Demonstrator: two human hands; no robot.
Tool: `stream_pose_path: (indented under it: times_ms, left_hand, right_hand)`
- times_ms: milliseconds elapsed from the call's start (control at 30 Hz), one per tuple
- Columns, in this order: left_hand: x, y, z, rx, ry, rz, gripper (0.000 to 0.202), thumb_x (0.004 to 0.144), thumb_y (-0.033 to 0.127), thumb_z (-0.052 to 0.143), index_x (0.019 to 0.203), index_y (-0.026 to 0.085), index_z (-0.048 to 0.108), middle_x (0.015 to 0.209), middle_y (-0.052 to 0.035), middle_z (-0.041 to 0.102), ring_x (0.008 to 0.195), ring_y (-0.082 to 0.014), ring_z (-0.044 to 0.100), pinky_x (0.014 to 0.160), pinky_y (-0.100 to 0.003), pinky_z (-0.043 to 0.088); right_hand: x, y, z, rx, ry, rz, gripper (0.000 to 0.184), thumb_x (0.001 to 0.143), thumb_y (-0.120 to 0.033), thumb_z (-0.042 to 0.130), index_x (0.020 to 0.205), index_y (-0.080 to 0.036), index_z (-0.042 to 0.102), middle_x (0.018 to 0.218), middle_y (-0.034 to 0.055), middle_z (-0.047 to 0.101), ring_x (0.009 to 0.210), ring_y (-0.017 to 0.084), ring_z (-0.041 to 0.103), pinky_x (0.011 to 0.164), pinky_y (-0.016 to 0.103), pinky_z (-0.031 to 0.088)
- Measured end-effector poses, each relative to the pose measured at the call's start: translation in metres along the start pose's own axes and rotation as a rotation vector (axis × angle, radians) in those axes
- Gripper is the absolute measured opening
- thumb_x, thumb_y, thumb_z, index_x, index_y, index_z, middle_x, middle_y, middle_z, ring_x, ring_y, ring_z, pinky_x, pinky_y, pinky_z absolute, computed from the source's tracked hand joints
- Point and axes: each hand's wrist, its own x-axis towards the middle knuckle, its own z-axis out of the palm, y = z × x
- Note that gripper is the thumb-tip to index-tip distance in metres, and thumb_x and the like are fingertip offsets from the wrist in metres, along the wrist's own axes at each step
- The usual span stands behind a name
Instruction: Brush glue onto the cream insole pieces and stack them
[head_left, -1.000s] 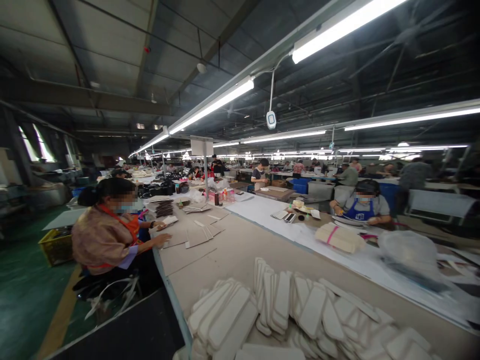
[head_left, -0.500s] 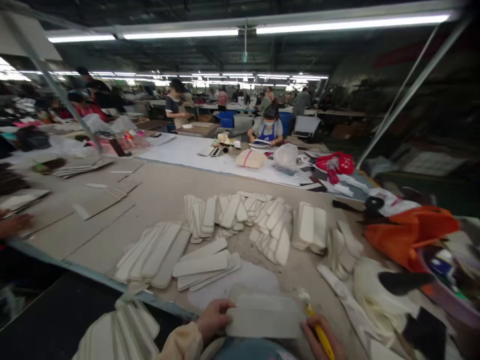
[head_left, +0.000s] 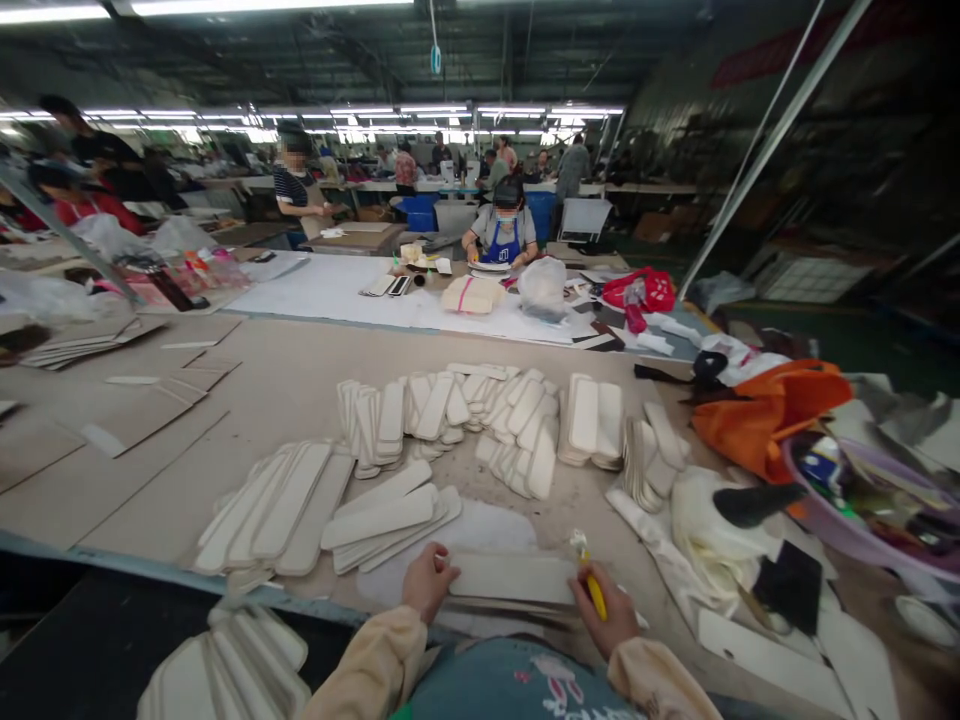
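Observation:
A pale rectangular panel lies in front of my body, low over the table. My left hand pinches its left end between thumb and fingers. At the other end, my right hand is closed around a small yellow-handled brush with a whitish tip pointing up and away. The fingers of that hand also touch the panel's right end. Beneath and beyond the panel is a white sheet. Just left of it sits a small pile of similar long panels, with a fanned stack farther left.
More panel stacks curve across the table. To the right are a white container with a dark spout, an orange bag and a purple basin. Another panel bundle hangs at lower left. A person in a blue apron works opposite.
My view has turned right and tilted down. Both hands and the panel sit higher in view, and the panel looks flatter. The right hand still holds the brush; a neighbour's hand at left has left view.

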Motion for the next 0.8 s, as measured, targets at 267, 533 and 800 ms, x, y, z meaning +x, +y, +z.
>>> stream_pose_path:
  times_ms: [267, 533, 800]
  left_hand:
    - [0.006, 0.001, 0.008, 0.176, -0.041, -0.008, 0.028, 0.075, 0.02, 0.061, 0.103, 0.02, 0.055, 0.074, 0.0035, 0.069, 0.075, -0.0126, 0.064, 0.064, -0.022, 0.037]
    - [0.009, 0.0, 0.01, 0.253, -0.077, 0.017, 0.023, 0.077, 0.02, 0.059, 0.099, 0.021, 0.056, 0.074, 0.0035, 0.068, 0.075, -0.0129, 0.063, 0.064, -0.022, 0.036]
    - [0.009, 0.001, 0.008, 0.268, -0.086, 0.023, 0.029, 0.077, 0.019, 0.06, 0.105, 0.021, 0.055, 0.08, 0.0026, 0.069, 0.08, -0.0129, 0.064, 0.066, -0.022, 0.038]
  right_hand:
    - [0.004, 0.015, 0.005, -0.057, -0.054, 0.023, 0.018, 0.087, -0.042, 0.043, 0.079, -0.025, 0.045, 0.064, -0.0037, 0.054, 0.056, 0.017, 0.056, 0.058, 0.028, 0.041]
    - [0.003, 0.027, 0.007, -0.098, -0.11, 0.009, 0.014, 0.087, -0.037, 0.044, 0.079, -0.025, 0.046, 0.066, -0.003, 0.056, 0.058, 0.017, 0.058, 0.059, 0.028, 0.043]
    - [0.004, 0.027, 0.008, -0.129, -0.149, 0.017, 0.013, 0.086, -0.035, 0.045, 0.078, -0.024, 0.045, 0.066, -0.002, 0.057, 0.06, 0.018, 0.058, 0.059, 0.029, 0.042]
